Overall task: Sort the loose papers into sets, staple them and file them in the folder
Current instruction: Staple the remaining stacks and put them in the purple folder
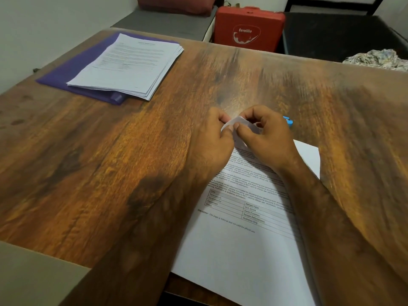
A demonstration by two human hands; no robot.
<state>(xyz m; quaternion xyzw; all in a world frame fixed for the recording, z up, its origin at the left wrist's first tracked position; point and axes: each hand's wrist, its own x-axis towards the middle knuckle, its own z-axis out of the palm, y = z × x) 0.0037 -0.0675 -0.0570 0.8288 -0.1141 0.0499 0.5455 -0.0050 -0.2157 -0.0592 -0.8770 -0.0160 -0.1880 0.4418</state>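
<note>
A set of printed papers [240,235] lies on the wooden table [110,155] in front of me. My left hand [212,140] and my right hand [267,135] meet at its far top corner [239,121], which is curled up between them, and both pinch it with thumb and fingertips. Just behind my right hand a small blue stapler [288,120] peeks out, mostly hidden. At the far left a purple folder [66,74] lies open-side flat with a stack of papers [130,65] on top of it.
A red case [249,27] stands beyond the table's far edge. A crumpled patterned cloth [379,59] lies at the far right. A grey cushion and dark red pillow [174,5] sit behind the table. A beige surface [33,277] fills the near left corner.
</note>
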